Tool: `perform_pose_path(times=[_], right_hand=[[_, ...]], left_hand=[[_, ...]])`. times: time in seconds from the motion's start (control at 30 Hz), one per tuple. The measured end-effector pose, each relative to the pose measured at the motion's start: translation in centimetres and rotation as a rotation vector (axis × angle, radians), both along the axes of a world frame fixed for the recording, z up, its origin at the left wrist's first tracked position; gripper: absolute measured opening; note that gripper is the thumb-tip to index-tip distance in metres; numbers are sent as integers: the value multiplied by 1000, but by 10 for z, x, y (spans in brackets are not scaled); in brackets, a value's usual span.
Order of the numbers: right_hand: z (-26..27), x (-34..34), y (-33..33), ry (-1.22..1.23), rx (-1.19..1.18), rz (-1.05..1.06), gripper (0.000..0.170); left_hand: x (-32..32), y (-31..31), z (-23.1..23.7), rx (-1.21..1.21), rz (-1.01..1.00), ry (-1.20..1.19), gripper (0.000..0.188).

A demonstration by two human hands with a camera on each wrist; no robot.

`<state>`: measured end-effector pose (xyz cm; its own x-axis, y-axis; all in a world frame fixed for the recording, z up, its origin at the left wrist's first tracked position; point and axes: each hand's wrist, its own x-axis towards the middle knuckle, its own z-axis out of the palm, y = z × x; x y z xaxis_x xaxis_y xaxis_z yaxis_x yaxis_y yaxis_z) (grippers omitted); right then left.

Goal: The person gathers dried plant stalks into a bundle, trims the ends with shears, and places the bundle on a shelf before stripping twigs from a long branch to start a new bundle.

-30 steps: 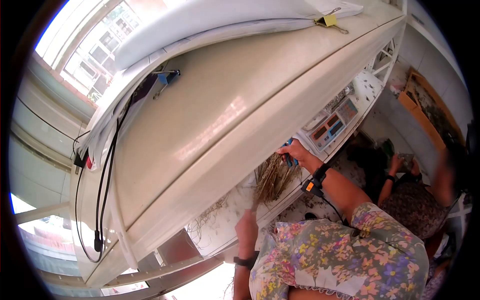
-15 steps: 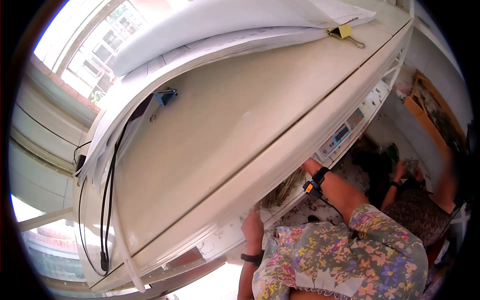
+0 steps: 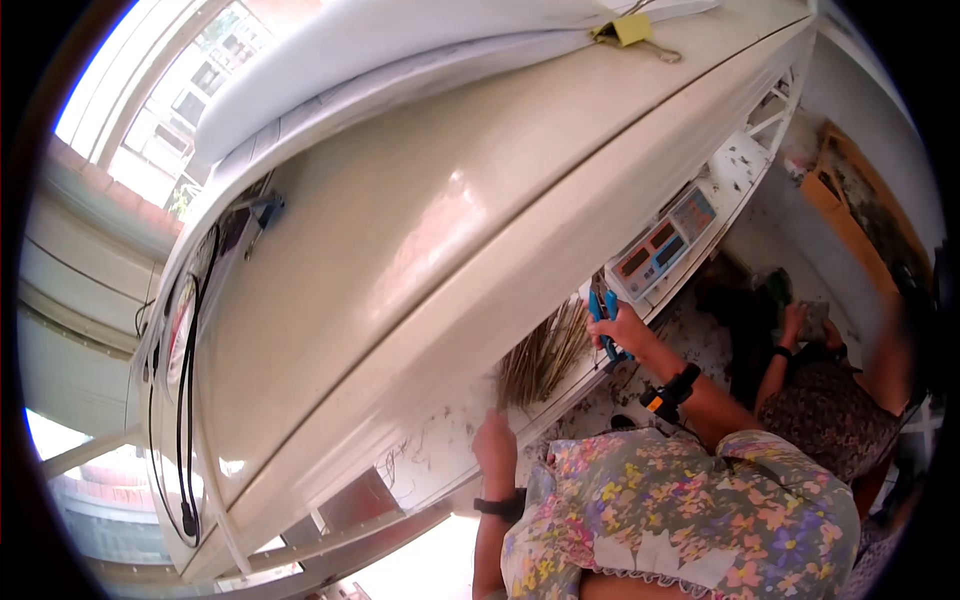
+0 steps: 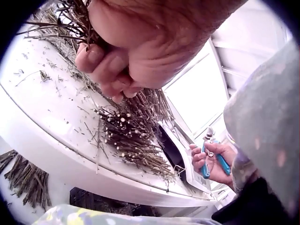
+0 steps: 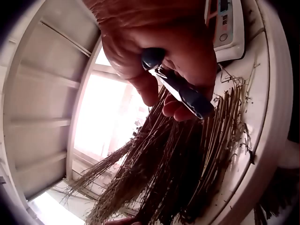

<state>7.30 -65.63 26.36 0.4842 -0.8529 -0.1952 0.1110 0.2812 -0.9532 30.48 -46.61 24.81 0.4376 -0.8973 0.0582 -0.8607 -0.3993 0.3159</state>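
Note:
The left hand (image 4: 140, 47) curls its fingers round a bunch of thin dried stems (image 4: 75, 18). In the head view this hand (image 3: 495, 447) is at the bundle's lower left end. My right hand (image 3: 622, 328) holds blue-handled pruning shears (image 3: 602, 308) by the stems' other end, beside the scale. The left wrist view shows the shears' handles (image 4: 205, 169) spread apart across the right palm. A thick bundle of dried stems (image 5: 187, 164) lies below the right hand, on the white tabletop. Pale cut ends (image 4: 123, 119) face the camera in the left wrist view.
A shelf (image 3: 400, 250) overhangs the work surface, with papers (image 3: 400, 60) clipped on top. A digital scale (image 3: 665, 245) stands beyond the right hand. More stems (image 4: 30, 180) lie below the table edge. Another person (image 3: 830, 390) works at the right, near a cardboard box (image 3: 850, 220).
The right hand, largely hidden under the shelf edge half a second ago, shows again with the shears. The left hand stays at the stems. The head view has shifted.

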Motion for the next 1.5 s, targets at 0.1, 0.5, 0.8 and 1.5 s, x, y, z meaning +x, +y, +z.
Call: perform_pose_path(times=[0.1,0.5,0.8,1.5], right_hand=[[-12,-5,14,0,15,90,41],[-23,-11,47,55,33,334,48],[-27,0,64,179,-11,726,57],[-59,75,102,340,-588,1310,41]], left_hand=[[8,0,-11,-23,12,69,19],[15,16,-13,-120,0,144,14],[25,61,-27,-134,55,189,13],[48,158,-70,-290,320,413,20]])
